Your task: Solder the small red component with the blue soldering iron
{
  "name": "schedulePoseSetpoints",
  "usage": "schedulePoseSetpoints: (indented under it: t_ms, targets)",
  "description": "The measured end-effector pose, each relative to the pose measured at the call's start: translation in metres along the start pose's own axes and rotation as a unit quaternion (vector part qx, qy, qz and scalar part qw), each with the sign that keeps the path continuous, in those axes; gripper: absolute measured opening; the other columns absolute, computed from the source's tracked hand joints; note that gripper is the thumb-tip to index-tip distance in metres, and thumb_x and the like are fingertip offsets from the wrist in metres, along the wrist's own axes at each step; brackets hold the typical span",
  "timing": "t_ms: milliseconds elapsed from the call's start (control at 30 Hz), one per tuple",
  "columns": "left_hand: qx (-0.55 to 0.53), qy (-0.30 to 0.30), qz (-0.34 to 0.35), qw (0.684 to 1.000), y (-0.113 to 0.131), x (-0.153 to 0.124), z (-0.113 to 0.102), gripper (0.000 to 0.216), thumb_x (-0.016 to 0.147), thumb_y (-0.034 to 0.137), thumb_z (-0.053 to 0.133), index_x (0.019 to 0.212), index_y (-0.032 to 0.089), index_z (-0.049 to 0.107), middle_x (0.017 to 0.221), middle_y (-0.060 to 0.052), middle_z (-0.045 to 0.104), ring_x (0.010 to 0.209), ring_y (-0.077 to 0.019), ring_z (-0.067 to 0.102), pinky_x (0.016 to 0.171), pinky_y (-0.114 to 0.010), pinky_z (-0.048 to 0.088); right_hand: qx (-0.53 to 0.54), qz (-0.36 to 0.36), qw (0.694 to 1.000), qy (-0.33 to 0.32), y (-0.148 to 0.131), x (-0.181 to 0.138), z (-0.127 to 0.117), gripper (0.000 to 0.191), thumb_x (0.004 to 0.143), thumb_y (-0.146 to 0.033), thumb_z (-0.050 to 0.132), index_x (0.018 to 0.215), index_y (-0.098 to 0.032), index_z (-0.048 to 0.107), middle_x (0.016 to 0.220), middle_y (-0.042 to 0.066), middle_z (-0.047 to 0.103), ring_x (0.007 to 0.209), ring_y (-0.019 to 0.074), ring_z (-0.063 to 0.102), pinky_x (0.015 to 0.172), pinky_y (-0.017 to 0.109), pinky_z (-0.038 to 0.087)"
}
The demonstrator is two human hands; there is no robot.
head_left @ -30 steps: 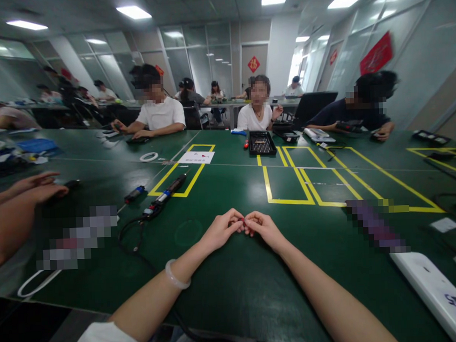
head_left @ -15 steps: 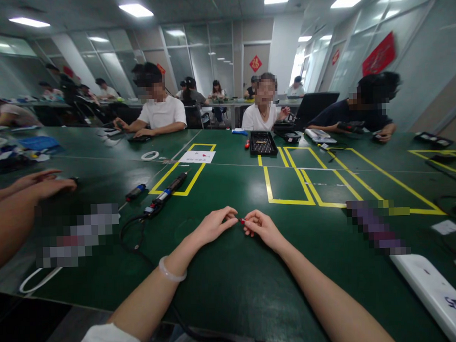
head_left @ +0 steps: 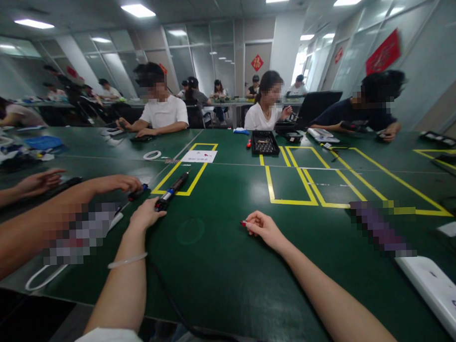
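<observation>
My left hand (head_left: 147,213) is closed around the rear end of an electric screwdriver (head_left: 174,189), which lies on the green table with its bit pointing away from me. A black cable runs from under that hand toward the table's front edge. Between the thumb and fingertips of my right hand (head_left: 263,228) is a small red part with a dark tip (head_left: 244,223), too small to name. The right hand is low over the table, well to the right of the tool.
At left, a co-worker's hand (head_left: 120,184) touches a second blue-and-black tool (head_left: 139,192). A black tray (head_left: 265,150) with small parts stands beyond my hands. Yellow tape (head_left: 292,202) marks the table, and a white power bank (head_left: 428,283) lies at right. A paper label (head_left: 199,156) lies farther back.
My left hand has left the small red part and moved left onto the electric screwdriver. The right hand stays put, holding the part. The co-worker's hand has reached right to the other tool.
</observation>
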State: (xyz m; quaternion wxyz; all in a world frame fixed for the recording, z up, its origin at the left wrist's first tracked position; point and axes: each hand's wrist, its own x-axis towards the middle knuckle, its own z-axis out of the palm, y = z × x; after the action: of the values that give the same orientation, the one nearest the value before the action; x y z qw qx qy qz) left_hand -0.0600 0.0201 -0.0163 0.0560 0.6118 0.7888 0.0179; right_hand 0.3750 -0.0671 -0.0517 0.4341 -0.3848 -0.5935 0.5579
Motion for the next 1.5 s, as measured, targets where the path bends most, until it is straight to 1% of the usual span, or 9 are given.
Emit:
schedulePoseSetpoints:
  t_ms: [100,233,367,633,767,900,1167,1333,1500]
  targets:
    - [0.011,0.002,0.032,0.999,0.021,-0.008,-0.004,0.073,0.074,0.052,0.060,0.138,0.023,0.044,0.139,-0.013,0.050,0.117,-0.0335,0.054,0.087,-0.037,0.046,0.000,0.003,1.000,0.000,0.000,0.000,0.000,0.034,0.077,-0.045,0.070,0.089,-0.016,0.057,0.070,-0.001,0.058,0.058,0.0096,0.054,0.051,0.021,0.038]
    - [0.032,0.013,0.064,0.997,0.056,-0.023,-0.006,0.071,0.073,0.062,0.057,0.133,0.025,0.050,0.130,-0.013,0.055,0.109,-0.0338,0.058,0.080,-0.036,0.047,0.004,0.005,1.000,0.000,0.000,0.000,0.001,0.035,0.076,-0.046,0.070,0.089,-0.016,0.057,0.070,-0.001,0.058,0.058,0.0095,0.054,0.051,0.021,0.039]
    - [0.043,0.023,0.111,0.993,0.095,-0.043,-0.004,0.068,0.075,0.059,0.056,0.132,0.022,0.050,0.129,-0.013,0.055,0.106,-0.0322,0.060,0.079,-0.037,0.048,0.001,0.002,1.000,0.005,-0.003,-0.001,0.002,0.035,0.076,-0.045,0.070,0.088,-0.016,0.057,0.070,-0.001,0.057,0.058,0.0093,0.053,0.051,0.021,0.038]
    - [-0.003,0.008,0.265,0.964,0.177,-0.093,0.004,0.063,0.077,0.050,0.060,0.133,0.024,0.046,0.128,-0.009,0.053,0.106,-0.0263,0.060,0.083,-0.034,0.048,-0.039,-0.027,0.999,0.024,0.001,-0.001,0.001,0.031,0.078,-0.043,0.068,0.087,-0.017,0.056,0.071,-0.002,0.055,0.059,0.0097,0.049,0.054,0.022,0.037]
    - [-0.026,0.007,0.329,0.944,0.205,-0.113,0.013,0.062,0.076,0.048,0.062,0.131,0.024,0.046,0.127,-0.009,0.053,0.105,-0.0251,0.060,0.084,-0.032,0.049,-0.082,-0.046,0.994,0.048,0.003,0.000,-0.002,0.026,0.079,-0.040,0.066,0.086,-0.018,0.054,0.070,-0.003,0.054,0.059,0.0103,0.048,0.055,0.022,0.037]
    - [-0.047,-0.001,0.367,0.929,0.215,-0.123,0.020,0.062,0.075,0.044,0.063,0.131,0.024,0.045,0.128,-0.008,0.052,0.107,-0.0245,0.059,0.084,-0.031,0.049,-0.140,-0.056,0.987,0.059,0.002,-0.002,-0.002,0.019,0.080,-0.034,0.063,0.085,-0.018,0.053,0.069,-0.003,0.054,0.059,0.0109,0.049,0.056,0.022,0.038]
    - [-0.064,-0.010,0.402,0.914,0.215,-0.130,0.020,0.059,0.076,0.038,0.060,0.131,0.023,0.044,0.130,-0.007,0.050,0.108,-0.0236,0.058,0.086,-0.032,0.049,-0.258,-0.049,0.963,0.058,0.009,0.005,0.007,0.013,0.079,-0.028,0.062,0.080,-0.020,0.052,0.062,-0.005,0.054,0.054,0.0115,0.051,0.054,0.021,0.037]
    - [-0.071,-0.017,0.393,0.917,0.216,-0.133,0.018,0.060,0.077,0.040,0.060,0.133,0.026,0.042,0.132,-0.008,0.048,0.113,-0.0243,0.055,0.085,-0.032,0.049,-0.228,-0.068,0.970,0.058,0.009,0.008,0.011,0.015,0.078,-0.026,0.063,0.083,-0.021,0.050,0.060,-0.006,0.049,0.053,0.0116,0.047,0.054,0.022,0.036]
    - [-0.069,0.001,0.393,0.917,0.217,-0.138,0.020,0.059,0.080,0.042,0.058,0.134,0.027,0.040,0.134,-0.008,0.046,0.113,-0.0245,0.053,0.088,-0.034,0.048,-0.216,-0.073,0.972,0.049,0.003,0.006,0.012,0.013,0.079,-0.029,0.062,0.080,-0.021,0.053,0.062,-0.004,0.053,0.055,0.0122,0.048,0.055,0.023,0.038]
